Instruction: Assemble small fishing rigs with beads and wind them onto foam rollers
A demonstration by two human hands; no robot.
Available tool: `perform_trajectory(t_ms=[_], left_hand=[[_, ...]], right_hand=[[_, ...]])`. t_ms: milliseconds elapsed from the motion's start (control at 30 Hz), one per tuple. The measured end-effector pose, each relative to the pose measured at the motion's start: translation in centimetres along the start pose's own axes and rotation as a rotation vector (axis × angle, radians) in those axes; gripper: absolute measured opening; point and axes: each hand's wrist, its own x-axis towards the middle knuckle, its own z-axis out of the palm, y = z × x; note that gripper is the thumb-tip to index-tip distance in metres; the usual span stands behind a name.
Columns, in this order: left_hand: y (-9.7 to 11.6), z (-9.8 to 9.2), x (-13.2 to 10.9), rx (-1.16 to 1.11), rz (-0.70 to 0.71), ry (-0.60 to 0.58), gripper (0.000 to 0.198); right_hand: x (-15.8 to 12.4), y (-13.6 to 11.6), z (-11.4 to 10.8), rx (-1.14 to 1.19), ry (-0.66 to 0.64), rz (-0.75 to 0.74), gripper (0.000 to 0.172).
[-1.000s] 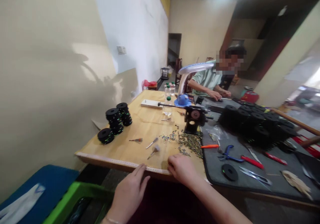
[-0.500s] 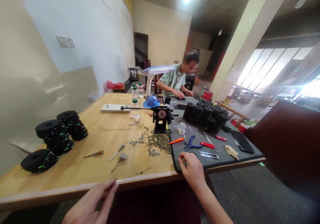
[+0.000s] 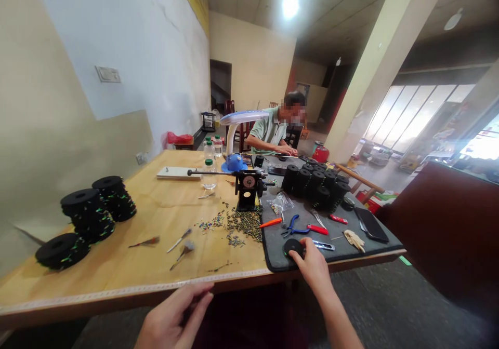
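Observation:
My right hand (image 3: 314, 266) is at the front of the grey mat (image 3: 273, 258), its thumb and fingers on the right edge of a round black spool (image 3: 292, 247) that lies flat. My left hand (image 3: 177, 315) hangs at the table's front edge with thumb and fingertips close together; anything between them is too small to see. Silver snips (image 3: 324, 245) lie partly behind my right hand. Blue pliers (image 3: 297, 228), a red-handled tool (image 3: 317, 229) and an orange tool (image 3: 270, 223) lie beyond the spool.
A black device (image 3: 247, 190) stands mid-table behind scattered small beads (image 3: 244, 224). Stacked black spools (image 3: 88, 214) stand at left, more (image 3: 312, 180) on the mat. Brushes (image 3: 187, 246), bottles (image 3: 209, 175) and a blue lamp (image 3: 234, 162) are on the table. A person (image 3: 268, 133) sits across.
My left hand has moved right along the table edge. My right hand has shifted slightly right, and the round black spool now shows beside its fingers. The person's hands across have come together.

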Motion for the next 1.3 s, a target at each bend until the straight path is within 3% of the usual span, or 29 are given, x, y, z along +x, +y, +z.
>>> perform_trajectory(t_ms=[167,300,433,533,767,1133,1300], left_hand=[[1.5,0.9,1.5,-0.147,-0.043,-0.115,0.018],[3.1,1.2,3.6,-0.201,-0.054,-0.245,0.030],[4.1,1.3,5.3,-0.264,0.041,-0.306,0.052],[4.1,1.4,5.8,-0.298,0.061,-0.301,0.052],[4.0,0.8,5.8,-0.265,0.046,-0.201,0.046],[3.9,0.7,5.2,-0.274,0.013,-0.124,0.053],[3.2,0.9,5.9,-0.487,-0.123,-0.087,0.048]], right_hand=[[-0.7,-2.6,0.1,0.669,-0.054,-0.095,0.022],[-2.4,-7.3,-0.1,1.339,-0.352,0.001,0.034],[-4.0,-11.2,-0.1,1.648,-0.638,0.081,0.031],[-4.5,-12.9,0.2,1.704,-0.730,0.123,0.031],[-5.1,-14.8,0.8,1.752,-0.786,0.211,0.034],[-5.5,-16.0,1.5,1.784,-0.674,0.232,0.032],[-6.4,-15.9,2.7,1.630,-0.576,0.153,0.030]])
